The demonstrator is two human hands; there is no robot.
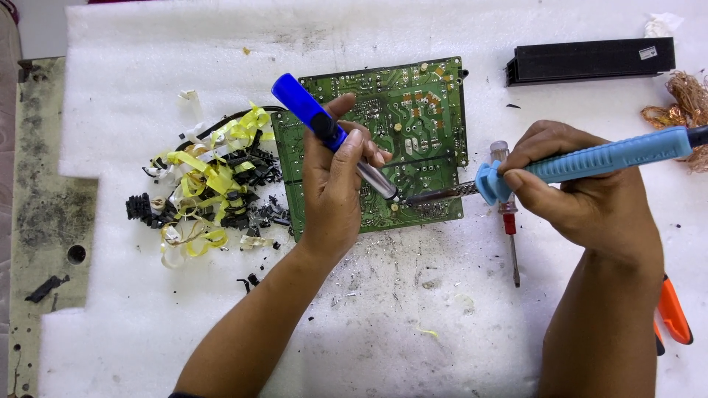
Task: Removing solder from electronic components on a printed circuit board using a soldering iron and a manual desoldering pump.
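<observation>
on the white foam sheet (413,324) that covers the bench, a green circuit board (413,125) lies flat with its solder side up, and both hands meet over its lower right edge. to the left of the board sits a heap of yellow tape and black plastic scraps (210,184); a black heat sink bar (590,60) lies at the top right, a tangle of copper wire (682,103) beside it, and orange-handled pliers (672,313) at the right edge. the right hand (582,195) is closed around the light blue handle of a soldering iron (590,158), its metal tip resting on the board near the lower edge. the left hand (335,184) grips a blue desoldering pump (324,125), nozzle down, touching the board right beside the iron tip. a small red-handled screwdriver (509,221) lies just under the iron's collar. the hot barrel could likely scorch the foam or the screwdriver handle if the hand drops; lingering on one joint could lift a pad; the pump's recoil might jolt the tip sideways across nearby joints, and the left fingers (369,151) sit close to the heated metal.
</observation>
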